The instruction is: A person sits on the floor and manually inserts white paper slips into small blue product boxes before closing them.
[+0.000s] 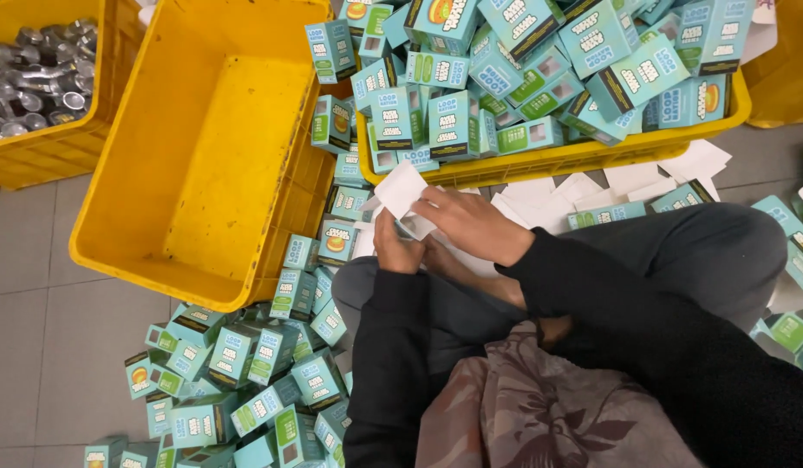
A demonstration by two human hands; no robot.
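My left hand (394, 247) and my right hand (471, 224) meet over my lap, both gripping a small white folded paper insert (401, 192) with a small object hidden beneath it. Black sleeves cover both arms. Right in front of my hands stands a yellow crate (540, 160) heaped with small teal cardboard boxes (453, 121). More teal boxes (245, 364) lie in a pile on the floor to my left.
An empty yellow crate (133, 234) sits at the left, tilted. Another yellow crate (37, 143) at top left holds shiny metal parts (37, 74). White paper sheets (644, 178) lie on the grey tiled floor by my right knee (731, 251).
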